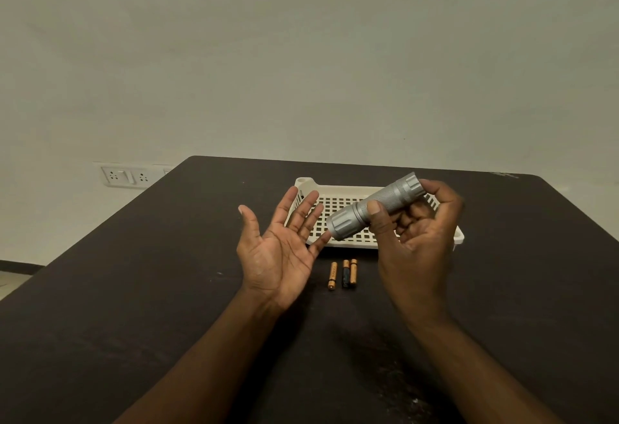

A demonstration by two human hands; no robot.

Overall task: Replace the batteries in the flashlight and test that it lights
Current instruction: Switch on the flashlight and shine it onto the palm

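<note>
My right hand (415,239) grips a silver flashlight (375,206) around its knurled body and holds it tilted above the table, wide head end down to the left, tail cap up to the right. The head end points at my left hand (281,253), which is held palm up with fingers spread and holds nothing. The head end nearly touches its fingertips. No light shows on the palm. Three small batteries (343,273) lie side by side on the black table (134,289), just below and between my hands.
A white slotted plastic tray (338,204) sits on the table behind the flashlight. A wall socket panel (125,176) is on the wall at the far left. The table's far edge runs just behind the tray.
</note>
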